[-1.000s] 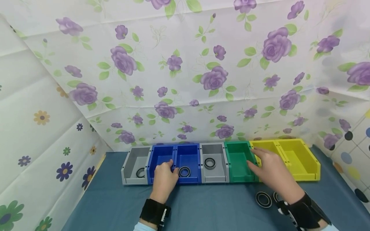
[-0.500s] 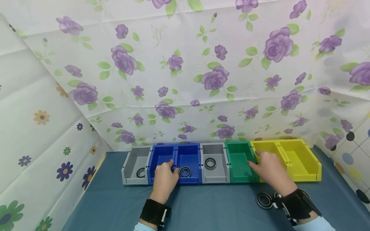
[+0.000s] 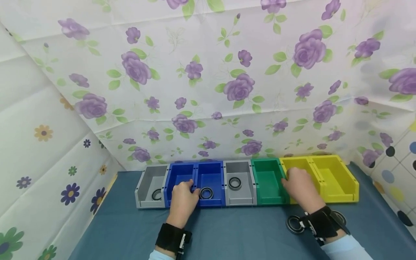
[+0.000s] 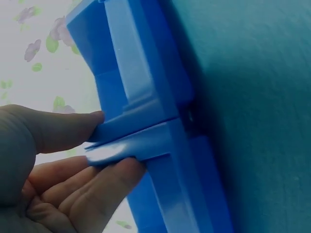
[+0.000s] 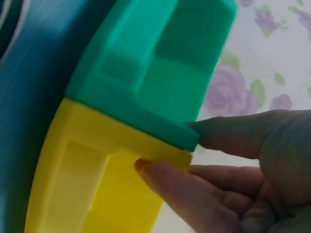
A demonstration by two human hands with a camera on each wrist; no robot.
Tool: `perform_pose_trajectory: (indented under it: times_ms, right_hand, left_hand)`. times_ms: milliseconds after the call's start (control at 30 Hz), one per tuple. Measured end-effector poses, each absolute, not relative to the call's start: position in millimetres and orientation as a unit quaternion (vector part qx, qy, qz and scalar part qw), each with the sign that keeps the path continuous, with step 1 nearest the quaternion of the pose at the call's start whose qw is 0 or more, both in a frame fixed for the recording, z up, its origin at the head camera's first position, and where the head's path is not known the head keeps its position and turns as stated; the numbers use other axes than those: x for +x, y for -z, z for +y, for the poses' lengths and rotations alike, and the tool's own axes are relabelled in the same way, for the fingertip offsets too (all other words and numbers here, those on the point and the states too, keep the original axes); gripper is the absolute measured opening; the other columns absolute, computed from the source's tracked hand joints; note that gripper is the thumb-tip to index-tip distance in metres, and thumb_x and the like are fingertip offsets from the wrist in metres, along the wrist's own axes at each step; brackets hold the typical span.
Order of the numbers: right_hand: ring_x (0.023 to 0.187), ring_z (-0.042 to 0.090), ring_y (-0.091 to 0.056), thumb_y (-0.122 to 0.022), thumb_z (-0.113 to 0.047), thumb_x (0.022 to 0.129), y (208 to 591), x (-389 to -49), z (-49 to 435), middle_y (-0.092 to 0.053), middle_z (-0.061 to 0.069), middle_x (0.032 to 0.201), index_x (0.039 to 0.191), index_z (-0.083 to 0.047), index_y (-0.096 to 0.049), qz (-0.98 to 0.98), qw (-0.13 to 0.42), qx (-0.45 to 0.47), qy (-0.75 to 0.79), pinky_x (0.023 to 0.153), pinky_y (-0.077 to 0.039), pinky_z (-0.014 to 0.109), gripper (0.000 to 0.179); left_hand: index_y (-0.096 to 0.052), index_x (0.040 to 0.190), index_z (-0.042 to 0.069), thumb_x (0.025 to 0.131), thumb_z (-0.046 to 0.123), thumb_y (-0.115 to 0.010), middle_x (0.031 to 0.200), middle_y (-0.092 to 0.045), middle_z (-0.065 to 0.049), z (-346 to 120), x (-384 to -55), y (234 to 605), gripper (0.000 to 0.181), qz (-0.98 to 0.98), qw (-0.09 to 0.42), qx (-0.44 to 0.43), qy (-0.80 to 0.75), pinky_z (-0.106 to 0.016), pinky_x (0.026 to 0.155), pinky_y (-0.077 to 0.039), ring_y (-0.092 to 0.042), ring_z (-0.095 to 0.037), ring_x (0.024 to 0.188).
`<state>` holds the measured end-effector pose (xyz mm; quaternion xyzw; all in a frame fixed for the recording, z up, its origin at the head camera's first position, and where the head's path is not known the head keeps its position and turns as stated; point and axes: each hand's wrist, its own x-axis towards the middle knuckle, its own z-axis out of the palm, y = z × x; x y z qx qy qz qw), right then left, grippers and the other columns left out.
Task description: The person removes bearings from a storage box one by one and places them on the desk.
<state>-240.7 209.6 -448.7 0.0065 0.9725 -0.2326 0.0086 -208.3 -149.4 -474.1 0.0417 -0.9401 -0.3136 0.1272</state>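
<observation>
Seven-bin row aside, my left hand pinches the adjoining side walls of the left blue bin and the right blue bin. Its thumb lies on one wall and its fingers on the other in the left wrist view. With the right hand I pinch where the green bin meets the left yellow bin. In the right wrist view the thumb is on the green side, and a fingertip reaches inside the yellow wall.
Ring bearings lie in the left grey bin, the right blue bin and the middle grey bin. A loose bearing and another bearing lie on the blue cloth by my right wrist. A flowered sheet hangs behind.
My right hand's spread thumb and fingers have come together on the green and yellow bin walls. The left hand keeps its pinch on the blue bins.
</observation>
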Motion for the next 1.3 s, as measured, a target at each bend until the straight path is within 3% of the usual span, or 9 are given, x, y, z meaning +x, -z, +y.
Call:
perform_pose_trajectory:
  times_ms: [167, 333, 533, 733, 1000, 1100, 1300]
  right_hand:
    - [0.048, 0.017, -0.048, -0.063, -0.018, 0.086, 448.3, -243.2, 210.3, -0.049, 0.005, 0.055, 0.074, -0.001, -0.063, 0.967, 0.007, 0.010, 0.253, 0.043, -0.039, 0.026, 0.021]
    - [0.044, 0.016, -0.045, -0.064, -0.019, 0.084, 446.0, -245.2, 212.3, -0.041, 0.001, 0.050, 0.063, -0.005, -0.057, 0.965, 0.020, 0.015, 0.260, 0.041, -0.037, 0.026, 0.027]
    - [0.050, 0.018, -0.049, -0.064, -0.019, 0.084, 444.1, -247.1, 217.1, -0.050, 0.006, 0.057, 0.069, -0.003, -0.059, 0.967, 0.050, 0.037, 0.247, 0.044, -0.040, 0.027, 0.023]
    - [0.049, 0.018, -0.050, -0.063, -0.021, 0.085, 443.6, -246.4, 217.7, -0.048, 0.005, 0.056, 0.067, -0.003, -0.057, 0.969, 0.059, 0.038, 0.239, 0.044, -0.040, 0.027, 0.026]
    - [0.049, 0.019, -0.050, -0.063, -0.022, 0.086, 441.7, -246.4, 210.5, -0.049, 0.005, 0.055, 0.067, -0.004, -0.058, 0.970, 0.060, 0.044, 0.232, 0.043, -0.039, 0.026, 0.027]
    - [0.049, 0.019, -0.050, -0.063, -0.021, 0.087, 441.6, -246.7, 210.0, -0.048, 0.005, 0.055, 0.067, -0.003, -0.058, 0.969, 0.060, 0.045, 0.234, 0.043, -0.039, 0.026, 0.027]
    - [0.049, 0.018, -0.050, -0.062, -0.021, 0.087, 441.2, -246.2, 208.3, -0.049, 0.005, 0.056, 0.068, -0.003, -0.059, 0.969, 0.065, 0.049, 0.234, 0.043, -0.040, 0.025, 0.026]
  left_hand:
    - [-0.065, 0.115, -0.002, 0.082, 0.016, -0.071, 0.116, -0.065, -0.019, -148.3, -210.4, 463.6, 0.038, -0.947, 0.098, 0.046, 0.302, -0.037, 0.070, -0.057, -0.067, -0.028, 0.097]
    - [-0.060, 0.121, -0.002, 0.083, 0.028, -0.071, 0.118, -0.064, -0.021, -131.1, -212.6, 449.2, 0.049, -0.951, 0.128, 0.040, 0.278, -0.041, 0.076, -0.056, -0.066, -0.029, 0.099]
    - [-0.045, 0.137, 0.002, 0.085, 0.033, -0.068, 0.139, -0.045, -0.023, -87.9, -221.1, 442.1, 0.065, -0.947, 0.165, -0.050, 0.270, -0.048, 0.103, -0.040, -0.041, -0.039, 0.130]
    - [-0.041, 0.140, 0.007, 0.086, 0.033, -0.067, 0.145, -0.039, -0.018, -41.9, -228.4, 448.6, 0.066, -0.960, 0.172, -0.145, 0.169, -0.045, 0.113, -0.027, -0.028, -0.036, 0.139]
    - [-0.033, 0.145, 0.012, 0.090, 0.025, -0.062, 0.153, -0.025, -0.018, -8.6, -237.9, 466.3, 0.064, -0.969, 0.072, -0.163, 0.171, -0.042, 0.112, -0.030, -0.020, -0.038, 0.142]
    - [-0.032, 0.145, 0.010, 0.090, 0.024, -0.061, 0.150, -0.030, -0.019, -3.3, -245.0, 471.2, 0.064, -0.971, 0.051, -0.169, 0.159, -0.045, 0.114, -0.024, -0.024, -0.036, 0.141]
    - [-0.050, 0.131, 0.003, 0.086, 0.024, -0.064, 0.136, -0.048, -0.021, 2.4, -248.3, 480.5, 0.052, -0.978, 0.046, -0.185, 0.089, -0.049, 0.113, -0.026, -0.036, -0.037, 0.135]
